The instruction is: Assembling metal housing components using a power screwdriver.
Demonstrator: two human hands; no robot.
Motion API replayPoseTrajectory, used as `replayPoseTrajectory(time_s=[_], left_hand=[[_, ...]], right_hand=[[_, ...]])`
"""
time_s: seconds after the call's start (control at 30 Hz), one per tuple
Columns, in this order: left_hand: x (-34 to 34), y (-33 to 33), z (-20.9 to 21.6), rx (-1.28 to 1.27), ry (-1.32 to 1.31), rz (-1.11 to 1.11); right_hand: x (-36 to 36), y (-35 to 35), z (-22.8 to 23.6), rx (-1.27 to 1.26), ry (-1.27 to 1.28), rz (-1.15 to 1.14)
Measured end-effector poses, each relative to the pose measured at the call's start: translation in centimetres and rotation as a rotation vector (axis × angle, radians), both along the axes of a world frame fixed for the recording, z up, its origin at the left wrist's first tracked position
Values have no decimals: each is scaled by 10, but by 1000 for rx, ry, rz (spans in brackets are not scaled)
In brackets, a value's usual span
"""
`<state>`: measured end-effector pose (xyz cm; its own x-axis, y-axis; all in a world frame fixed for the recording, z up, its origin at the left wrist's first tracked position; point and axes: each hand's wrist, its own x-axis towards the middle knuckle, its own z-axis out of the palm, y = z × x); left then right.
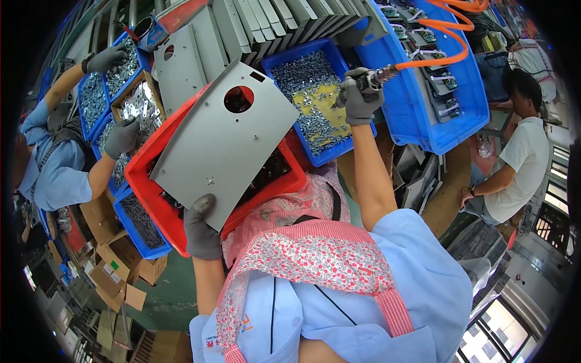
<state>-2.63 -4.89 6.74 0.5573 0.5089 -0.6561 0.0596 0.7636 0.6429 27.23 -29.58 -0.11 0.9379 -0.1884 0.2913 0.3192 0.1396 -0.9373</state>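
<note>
My left hand (203,231), in a grey glove, grips the lower edge of a flat grey metal panel (227,142). The panel has a large round hole near its top and several small studs, and it lies tilted over a red bin (296,178). My right hand (362,101), gloved too, is wrapped round an air screwdriver (384,74) with a coiled orange hose (433,62). Its tip points down over a blue tray (282,65) of small metal fasteners, some of them on a yellow patch. Whether the tip touches a fastener is too small to tell.
Grey bent panels (284,21) stand in a row at the back. On the right, a blue crate (445,136) holds circuit boards. At left, a co-worker's gloved hands (121,138) are among parts bins. Another person (514,163) sits at right. Cardboard boxes (112,281) lie lower left.
</note>
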Motion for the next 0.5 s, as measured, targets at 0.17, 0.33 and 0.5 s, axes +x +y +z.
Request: replayPoseTrajectory(time_s=[0.17,0.33,0.5], left_hand=[[5,1,4,-17,55,-21],[4,5,-2,11,31,-59],[12,-5,10,51,-19,-47]], right_hand=[[-3,-5,1,111,74,-1],[-5,-3,-13,4,47,35],[-11,2,-18,-146,25,144]])
